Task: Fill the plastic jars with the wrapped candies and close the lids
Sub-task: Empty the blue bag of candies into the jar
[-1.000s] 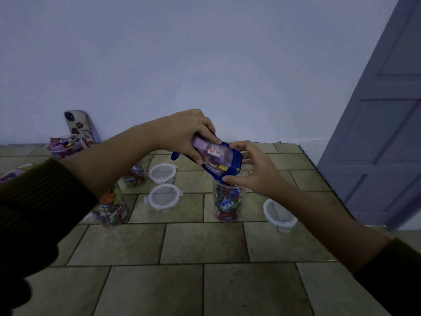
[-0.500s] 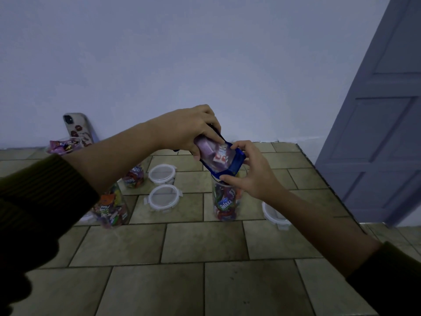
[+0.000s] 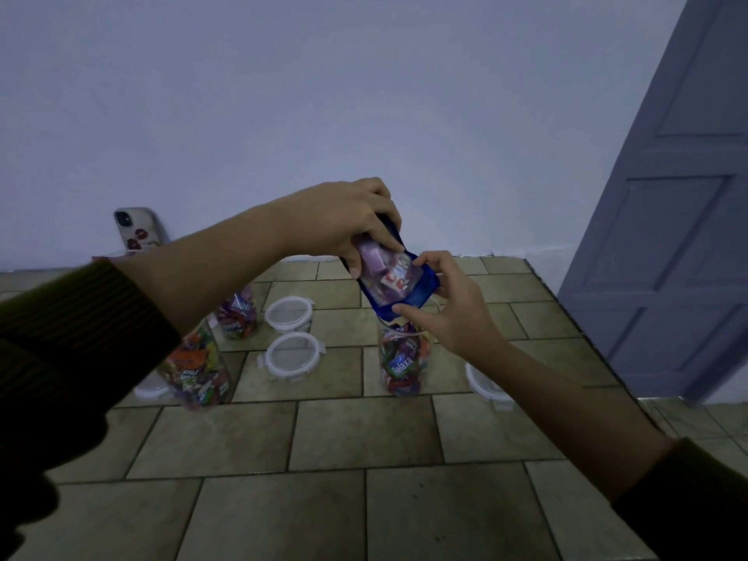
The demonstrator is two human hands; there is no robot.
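Tiled floor (image 3: 324, 459), left hand (image 3: 344, 220) and right hand (image 3: 449, 313) grips clamped on candy bag (image 3: 398, 285), tilted over jar (image 3: 402, 366).

A plain pale wall (image 3: 364, 95) fills the upper frame under dim, bluish light. A panelled grey-blue door (image 3: 680, 236) stands at right. The surface (image 3: 364, 439) of beige rectangular tiles occupies the lower frame. A phone (image 3: 137, 232) leans against the wall at left.

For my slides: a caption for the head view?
Left hand and right hand tip a blue candy pouch over an open, candy-filled clear plastic jar.
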